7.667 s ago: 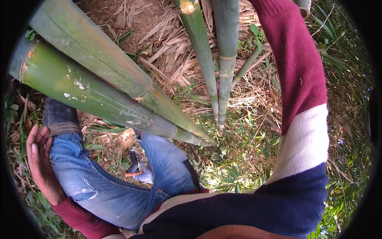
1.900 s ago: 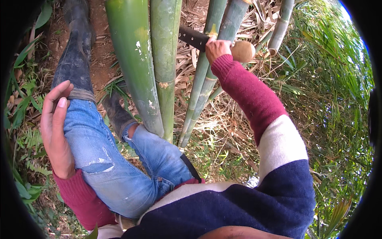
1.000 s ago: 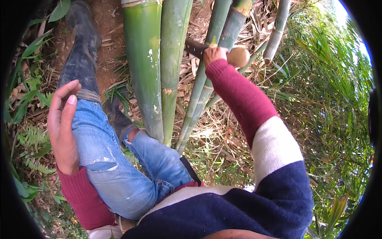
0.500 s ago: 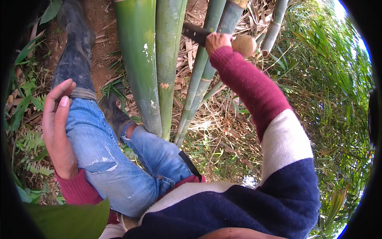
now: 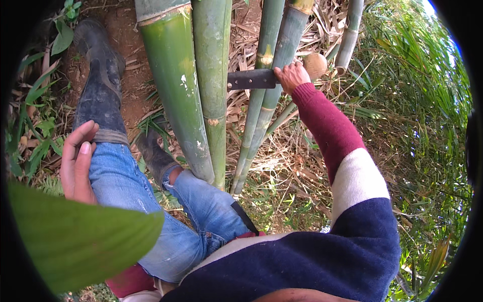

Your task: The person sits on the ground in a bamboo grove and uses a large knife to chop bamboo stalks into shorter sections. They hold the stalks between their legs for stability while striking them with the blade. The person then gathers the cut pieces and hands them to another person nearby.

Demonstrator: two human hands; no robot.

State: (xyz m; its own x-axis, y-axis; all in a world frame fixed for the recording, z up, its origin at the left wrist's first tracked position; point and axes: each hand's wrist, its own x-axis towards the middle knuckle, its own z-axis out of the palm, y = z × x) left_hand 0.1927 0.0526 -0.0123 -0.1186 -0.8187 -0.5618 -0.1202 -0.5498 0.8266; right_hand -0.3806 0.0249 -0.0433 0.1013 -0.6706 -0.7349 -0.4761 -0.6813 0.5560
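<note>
My right hand is closed round the handle of a machete, a dark riveted blade with a rounded wooden butt showing past my fist. The blade crosses in front of two thin bamboo culms. Its left end meets the edge of a thicker bamboo culm; whether the tip continues behind that culm I cannot tell. My left hand holds nothing, its fingers loosely bent and apart beside my jeans and boot top. A large green leaf hides the left wrist and most of that sleeve.
The thickest bright green culm rises by my legs, in rubber boots. Another culm has a cut lower end at upper right. Dry leaf litter covers the ground; dense foliage fills the right side.
My right hand and the machete have shifted down and right in the picture, and more blade shows. The view has shifted slightly. The green leaf now covers more of my left arm.
</note>
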